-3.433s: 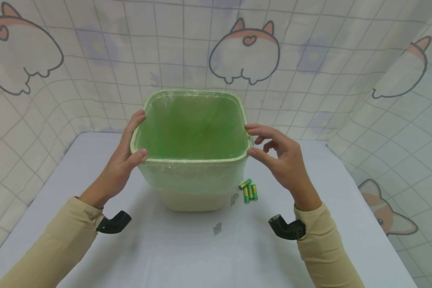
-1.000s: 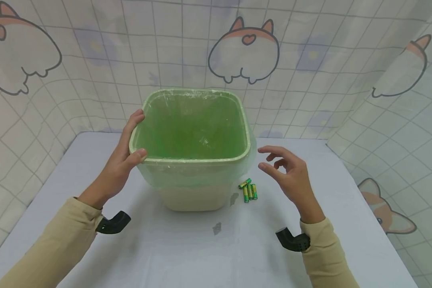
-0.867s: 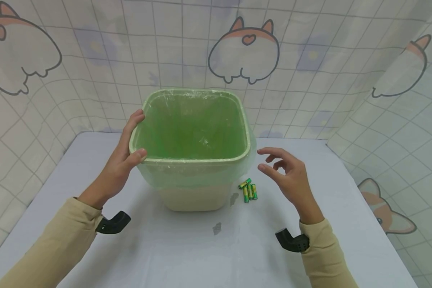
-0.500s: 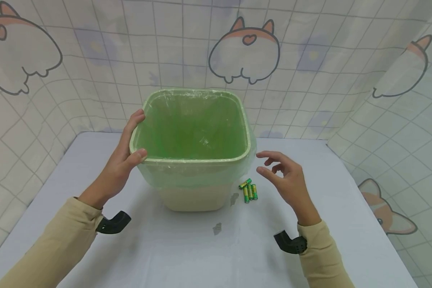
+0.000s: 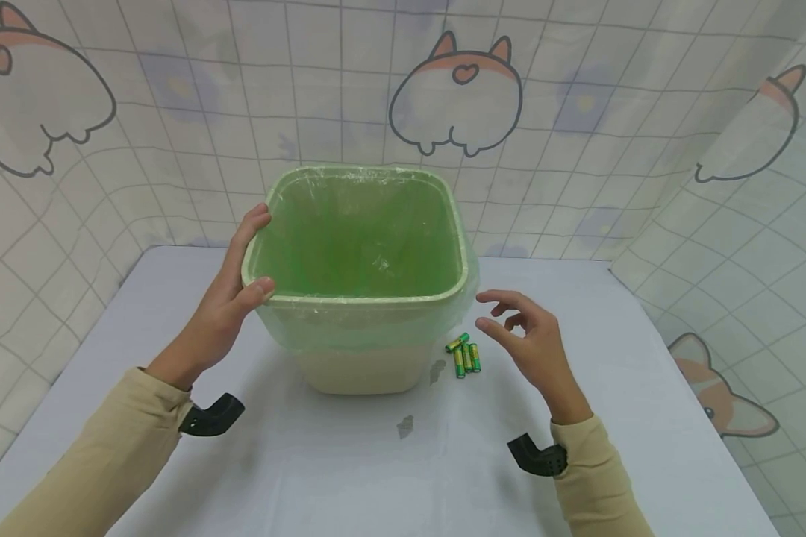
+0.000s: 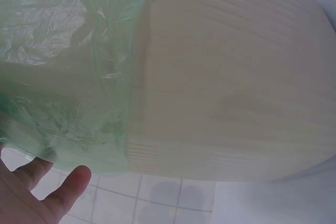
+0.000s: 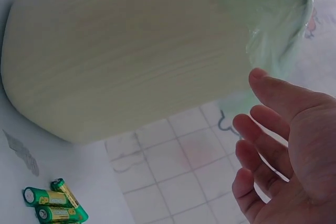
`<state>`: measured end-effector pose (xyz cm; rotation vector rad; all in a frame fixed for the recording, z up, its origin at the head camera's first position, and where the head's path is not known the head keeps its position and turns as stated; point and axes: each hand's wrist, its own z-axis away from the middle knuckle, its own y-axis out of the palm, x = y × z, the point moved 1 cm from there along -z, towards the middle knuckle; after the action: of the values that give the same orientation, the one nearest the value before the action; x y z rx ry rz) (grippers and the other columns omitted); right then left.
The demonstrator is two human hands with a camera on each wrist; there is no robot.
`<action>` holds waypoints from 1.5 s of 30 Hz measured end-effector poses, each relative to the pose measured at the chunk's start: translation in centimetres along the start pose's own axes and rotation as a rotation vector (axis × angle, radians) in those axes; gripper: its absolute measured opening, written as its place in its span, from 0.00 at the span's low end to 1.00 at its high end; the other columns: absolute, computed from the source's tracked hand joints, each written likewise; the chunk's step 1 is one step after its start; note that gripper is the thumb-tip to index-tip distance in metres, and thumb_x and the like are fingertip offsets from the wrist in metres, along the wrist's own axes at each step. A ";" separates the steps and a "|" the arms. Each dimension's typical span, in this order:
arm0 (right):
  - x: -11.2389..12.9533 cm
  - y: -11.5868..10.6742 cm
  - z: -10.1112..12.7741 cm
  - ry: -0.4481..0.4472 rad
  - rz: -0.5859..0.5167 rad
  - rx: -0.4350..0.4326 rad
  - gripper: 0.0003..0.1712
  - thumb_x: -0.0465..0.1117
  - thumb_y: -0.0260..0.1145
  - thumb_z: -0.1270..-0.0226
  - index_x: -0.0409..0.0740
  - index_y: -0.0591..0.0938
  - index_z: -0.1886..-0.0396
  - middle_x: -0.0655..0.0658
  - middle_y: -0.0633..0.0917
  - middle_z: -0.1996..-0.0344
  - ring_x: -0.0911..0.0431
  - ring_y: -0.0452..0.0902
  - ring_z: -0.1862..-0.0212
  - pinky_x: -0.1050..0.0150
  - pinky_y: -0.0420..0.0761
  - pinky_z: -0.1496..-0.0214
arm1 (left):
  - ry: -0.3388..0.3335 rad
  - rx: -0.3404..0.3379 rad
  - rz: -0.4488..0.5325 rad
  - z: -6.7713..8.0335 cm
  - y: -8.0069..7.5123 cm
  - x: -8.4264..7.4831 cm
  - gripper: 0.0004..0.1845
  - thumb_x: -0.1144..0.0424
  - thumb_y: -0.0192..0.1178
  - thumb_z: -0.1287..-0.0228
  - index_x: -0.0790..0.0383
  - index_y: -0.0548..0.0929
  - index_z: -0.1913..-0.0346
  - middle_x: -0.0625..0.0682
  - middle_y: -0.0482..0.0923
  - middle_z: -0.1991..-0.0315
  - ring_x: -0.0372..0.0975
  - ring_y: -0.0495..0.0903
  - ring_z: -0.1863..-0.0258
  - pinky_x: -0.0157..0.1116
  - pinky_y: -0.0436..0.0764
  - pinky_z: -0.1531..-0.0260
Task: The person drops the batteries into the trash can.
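left hand (image 5: 225, 309) grips the near-left corner of the bin (image 5: 359, 350), thumb on the front rim and fingers curled along the left rim, over the green liner bag (image 5: 356, 231) folded down outside. the bin stands upright at the middle of the tabletop (image 5: 403, 462); the left wrist view shows its pale ribbed wall with the crinkled liner hanging part-way down it. right hand (image 5: 527, 339) hangs free in the air just right of the bin, fingers loosely spread and half bent, holding nothing, above and beside a small cluster of green batteries (image 5: 463, 356) lying on the tabletop near the bin's right front foot; the right wrist view shows the same cells at lower left.

judged from this pose, the step in hand is a descent of the right hand toward the batteries. done well, it calls for a steady grip at the rim so that the bin does not slide, and for a low approach from the right, fingertips closing on one cell without scattering the others or snagging the loose liner edge.

compared with the earliest frame, the right hand has left the bin's right rim and dropped down toward the cells; the left hand, bin and batteries lie unchanged.
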<state>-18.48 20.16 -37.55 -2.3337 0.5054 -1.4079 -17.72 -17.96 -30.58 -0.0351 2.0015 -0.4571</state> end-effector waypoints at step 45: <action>-4.2 2.5 1.8 0.189 0.146 -0.012 0.22 0.48 0.71 0.41 0.49 0.81 0.47 0.47 0.82 0.47 0.54 0.72 0.50 0.58 0.73 0.54 | 0.008 0.002 0.012 0.0 -0.1 0.1 0.37 0.61 0.45 0.35 0.48 0.47 0.24 0.38 0.35 0.22 0.38 0.35 0.22 0.66 0.43 0.32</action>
<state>-18.98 20.26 -42.72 -2.1354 0.7244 -1.5665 -17.83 -18.03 -30.62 -0.0205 2.0077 -0.4528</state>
